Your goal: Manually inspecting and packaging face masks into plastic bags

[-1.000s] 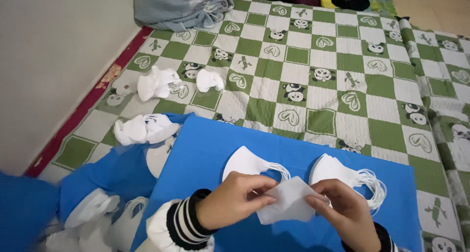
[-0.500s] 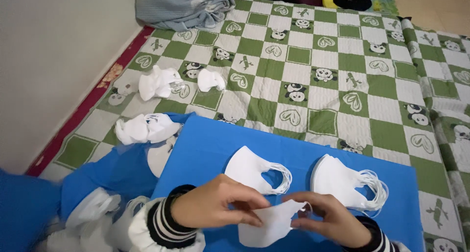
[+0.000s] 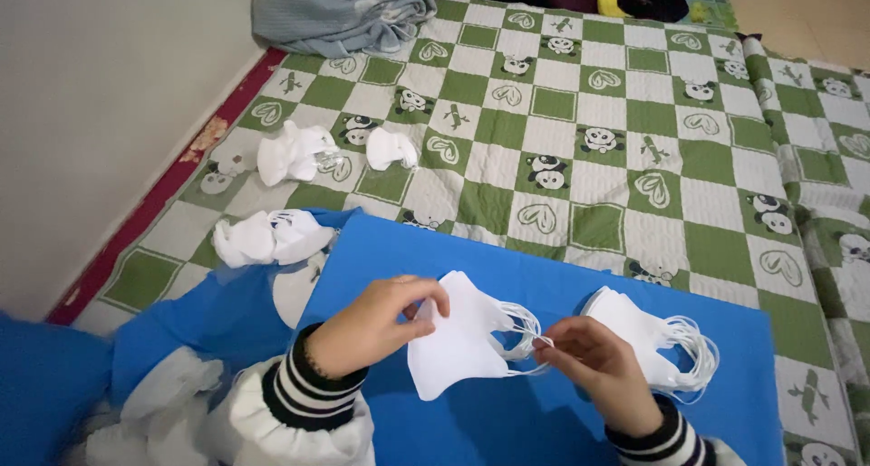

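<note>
A stack of white face masks (image 3: 464, 339) lies on a blue board (image 3: 544, 276) in front of me. My left hand (image 3: 376, 326) pinches the stack's left edge. My right hand (image 3: 594, 371) grips the thin white ear loops at the stack's right side. A second pile of white masks (image 3: 657, 339) with its loops spread out rests just right of my right hand, which partly hides its left end.
The board sits on a green and white checked blanket (image 3: 580, 95) with panda prints. Bunches of white masks lie at left (image 3: 292, 151), (image 3: 391, 147), (image 3: 270, 238). A grey garment (image 3: 340, 13) is bunched at the far edge. A white wall (image 3: 91, 113) runs along the left. Blue fabric (image 3: 208, 317) is heaped by my left arm.
A mask held up between both hands has come down onto the left stack. My left hand now holds its left edge and my right hand has taken the loops.
</note>
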